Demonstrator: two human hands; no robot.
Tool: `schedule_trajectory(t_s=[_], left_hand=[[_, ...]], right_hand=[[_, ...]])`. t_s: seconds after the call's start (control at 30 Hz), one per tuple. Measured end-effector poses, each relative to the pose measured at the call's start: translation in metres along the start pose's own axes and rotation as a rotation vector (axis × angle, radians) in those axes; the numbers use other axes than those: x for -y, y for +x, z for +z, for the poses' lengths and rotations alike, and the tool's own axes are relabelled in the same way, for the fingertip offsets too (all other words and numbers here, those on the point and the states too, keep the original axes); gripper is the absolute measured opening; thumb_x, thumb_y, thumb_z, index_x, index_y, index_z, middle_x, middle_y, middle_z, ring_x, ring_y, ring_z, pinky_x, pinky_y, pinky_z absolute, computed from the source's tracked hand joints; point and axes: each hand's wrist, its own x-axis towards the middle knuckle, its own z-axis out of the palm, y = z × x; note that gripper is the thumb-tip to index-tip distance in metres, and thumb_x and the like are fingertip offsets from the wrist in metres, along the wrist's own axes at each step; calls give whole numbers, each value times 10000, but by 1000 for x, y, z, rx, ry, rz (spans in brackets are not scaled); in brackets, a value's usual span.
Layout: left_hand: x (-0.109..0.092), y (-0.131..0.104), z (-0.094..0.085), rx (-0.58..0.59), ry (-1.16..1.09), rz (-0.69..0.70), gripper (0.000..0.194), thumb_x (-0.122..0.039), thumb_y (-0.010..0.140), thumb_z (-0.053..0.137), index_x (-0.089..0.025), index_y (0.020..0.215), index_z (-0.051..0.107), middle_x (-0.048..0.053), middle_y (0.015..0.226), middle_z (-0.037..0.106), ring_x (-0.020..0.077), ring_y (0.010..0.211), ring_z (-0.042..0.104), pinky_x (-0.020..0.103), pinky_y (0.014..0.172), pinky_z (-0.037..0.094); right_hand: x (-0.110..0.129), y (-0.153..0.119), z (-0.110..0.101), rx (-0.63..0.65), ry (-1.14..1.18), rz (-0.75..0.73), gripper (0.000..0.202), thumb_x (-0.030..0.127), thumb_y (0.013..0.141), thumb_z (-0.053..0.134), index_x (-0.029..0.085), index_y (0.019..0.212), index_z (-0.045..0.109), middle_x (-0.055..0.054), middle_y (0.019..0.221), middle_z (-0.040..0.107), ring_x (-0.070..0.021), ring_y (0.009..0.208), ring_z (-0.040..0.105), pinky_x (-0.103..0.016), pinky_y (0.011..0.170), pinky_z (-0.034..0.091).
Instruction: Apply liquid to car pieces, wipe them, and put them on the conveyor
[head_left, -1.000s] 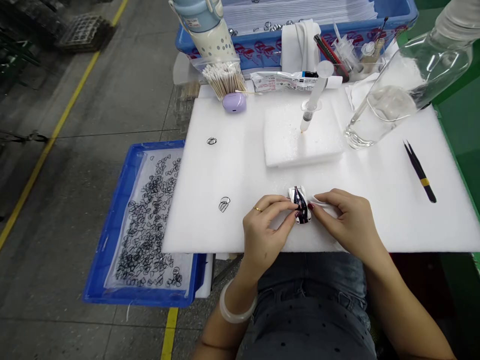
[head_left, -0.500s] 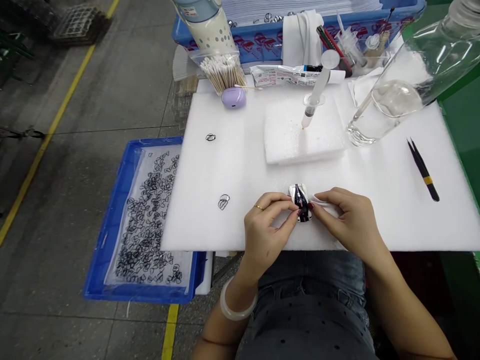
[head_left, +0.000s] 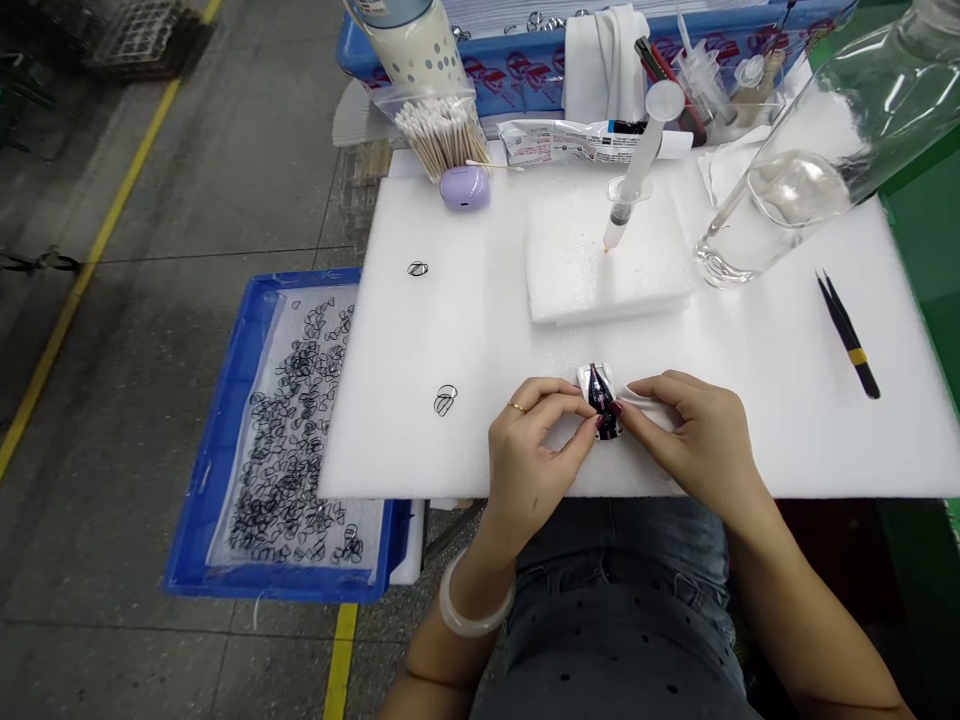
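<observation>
Where the near edge of the white foam board [head_left: 510, 330] runs just above the lap, both forearms cross it; board surface extends from the left hand [head_left: 529, 455] toward the left edge, bearing two wire loops [head_left: 445, 400], and from the right hand [head_left: 697, 425] to the tweezers [head_left: 849, 335] near the right edge; beyond the hands stands a foam block [head_left: 570, 280]. Between the hands lies the dark-and-white piece [head_left: 598, 383]; the left thumb and fingertips are closed on its lower part; the right thumb and forefinger pinch a white cloth [head_left: 651, 408] against its right side.
</observation>
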Motion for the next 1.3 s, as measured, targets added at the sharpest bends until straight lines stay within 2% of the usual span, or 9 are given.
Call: schedule_trajectory(t_s=[0.07,0.17,0.23,0.4,0.5,0.77,1.03,1.3], left_hand=[[1,1,0,17,4,-19,123,-77,778,746,-172,829,686,40,952,678,164,898,667,298,749,588],[2,2,-1,74,-6,-39,257,-93,787,736,-190,1016,675,93,1223,665,222,1106,638,304,740,589],[3,2,-3,125,-21,-46,344,-101,809,711,-215,1128,652,89,1312,644,236,1178,610,321,763,592],[6,3,-10,213,-67,-70,434,-80,811,663,-252,1209,644,57,1348,632,240,1227,582,372,854,587],[8,3,-14,240,-77,-63,459,-93,824,647,-251,1255,628,58,1379,609,250,1267,556,434,946,559],[9,3,-8,200,-23,-40,372,-106,867,623,-238,1214,648,65,1307,651,251,1235,567,492,1001,527],[6,4,-7,188,-31,-61,369,-96,846,645,-253,1179,659,56,1275,668,246,1210,581,417,893,579],[4,6,-8,179,-46,-69,370,-66,822,658,-257,1138,675,57,1246,681,252,1186,597,420,862,588]], right_hand=[[0,-1,2,-12,-23,-7,155,327,875,678,179,877,723,-5,770,694,-145,640,617,-267,555,394],[0,-2,3,-33,-63,-21,149,318,873,673,175,873,713,-10,781,703,-154,639,619,-271,554,390],[-1,-2,2,-20,-51,-31,147,312,882,661,174,886,712,-12,801,715,-156,649,629,-272,560,401],[-5,-2,-7,52,85,-26,141,275,920,610,185,925,719,-2,839,734,-144,743,672,-258,652,469],[-5,-3,-8,38,60,-38,124,264,903,627,183,921,719,0,818,726,-137,711,662,-255,624,454],[-2,-3,-3,13,-10,-31,125,293,871,666,179,881,715,-7,802,727,-156,692,665,-264,597,427],[-1,-2,-1,0,-28,-9,137,312,860,674,184,874,721,-9,798,730,-167,692,669,-270,592,427],[0,-1,-1,3,-44,-12,154,335,870,656,195,857,717,-37,791,732,-181,663,662,-280,569,427]])
